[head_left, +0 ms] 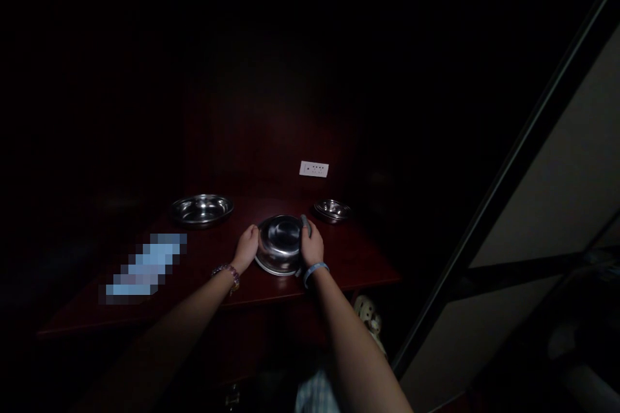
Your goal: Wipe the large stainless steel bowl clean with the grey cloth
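A shiny steel bowl (279, 242) is at the front middle of the dark red table, its base turned up and its rim at the bottom. My left hand (247, 246) is closed on the bowl's left edge. On the opposite side my right hand (312, 248) is closed on a grey cloth (305, 225), which lies against the bowl. Most of the cloth is hidden under the fingers, and its exact shape is hard to make out in the dim light.
On the table (339, 264), a wide steel dish (202, 210) stands at the back left, smaller steel bowls (332, 210) at the back right. A blurred bluish patch (148, 264) covers something at left. A socket plate (314, 169) is on the back wall; a pale clog (367, 314) sits below right.
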Motion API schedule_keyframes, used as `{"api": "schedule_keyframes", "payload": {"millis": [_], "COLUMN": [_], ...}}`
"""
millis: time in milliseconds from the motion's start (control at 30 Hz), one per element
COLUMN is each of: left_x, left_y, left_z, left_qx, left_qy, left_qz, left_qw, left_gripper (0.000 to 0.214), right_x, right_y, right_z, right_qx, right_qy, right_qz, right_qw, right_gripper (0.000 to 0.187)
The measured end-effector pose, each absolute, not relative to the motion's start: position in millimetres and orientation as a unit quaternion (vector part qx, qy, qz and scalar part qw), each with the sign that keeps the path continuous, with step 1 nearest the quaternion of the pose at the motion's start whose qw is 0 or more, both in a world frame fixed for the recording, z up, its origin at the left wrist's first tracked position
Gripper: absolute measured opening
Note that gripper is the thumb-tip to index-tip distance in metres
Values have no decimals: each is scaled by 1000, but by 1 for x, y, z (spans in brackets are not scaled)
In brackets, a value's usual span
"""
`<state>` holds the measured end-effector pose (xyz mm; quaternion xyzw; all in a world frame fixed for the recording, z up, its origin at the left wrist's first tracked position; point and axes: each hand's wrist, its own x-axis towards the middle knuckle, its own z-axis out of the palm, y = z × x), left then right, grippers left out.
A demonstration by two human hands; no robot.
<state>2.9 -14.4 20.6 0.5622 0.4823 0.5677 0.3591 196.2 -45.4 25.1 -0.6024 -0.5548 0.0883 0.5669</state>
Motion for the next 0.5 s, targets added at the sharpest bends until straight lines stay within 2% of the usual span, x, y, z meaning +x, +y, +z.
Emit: {"api": "schedule_keyframes", "payload": {"millis": [100, 300, 500], "left_x": [3, 3, 2], "left_y": [-12, -9, -9], "left_z": [20, 19, 14], "left_qx": [563, 550, 553], "left_qy": [490, 508, 471], "left_qz": [558, 563, 578], "left_qw": [363, 350, 371], "left_gripper": [28, 25, 21], "right_x": [182, 140, 121], "right_y": [-56, -87, -95], "right_z": [33, 54, 66], "right_qx": [-583, -511, -504], "right_qy": [-623, -788, -814], "right_qz": [9, -64, -81], "right_qw": [521, 339, 277], "right_gripper": [48, 50, 48]}}
